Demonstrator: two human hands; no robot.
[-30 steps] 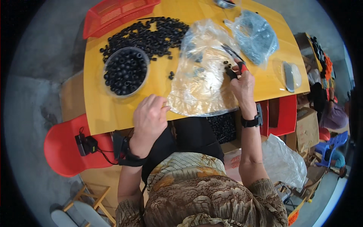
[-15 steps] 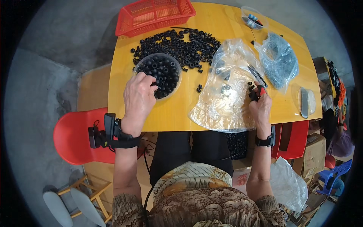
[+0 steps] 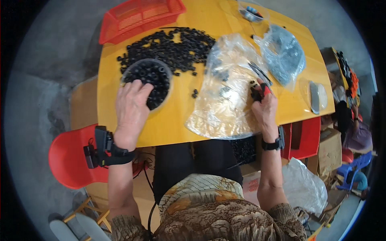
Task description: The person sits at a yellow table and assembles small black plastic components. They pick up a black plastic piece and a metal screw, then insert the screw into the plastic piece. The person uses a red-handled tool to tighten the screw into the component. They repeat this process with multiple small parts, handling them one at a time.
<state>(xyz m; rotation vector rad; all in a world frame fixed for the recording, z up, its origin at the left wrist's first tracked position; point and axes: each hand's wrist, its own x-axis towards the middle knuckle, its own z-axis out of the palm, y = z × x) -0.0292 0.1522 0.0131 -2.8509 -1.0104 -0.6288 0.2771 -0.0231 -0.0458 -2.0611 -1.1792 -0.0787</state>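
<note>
The fingers of the left hand [image 3: 132, 101] are bent and dipped into a round, clear plastic tub [image 3: 171, 77], among smooth black rings [image 3: 159, 89]; whether one is pinched cannot be told, as the tips are hidden. The red and black handles of a cutting tool [image 3: 261, 73] are gripped by the fingers of the right hand [image 3: 266, 107], and its thin, dark blades are pointed away from the body. Beside that hand, a shiny, crinkly, see-through bag [image 3: 215, 102] is spread out flat. Behind the tub, more stubby black bits [image 3: 171, 50] are scattered on the smooth yellow table [image 3: 169, 127]. Farther out, a red basket [image 3: 142, 20] full of holes and a lumpy blue-grey bag [image 3: 285, 56] can be seen
</note>
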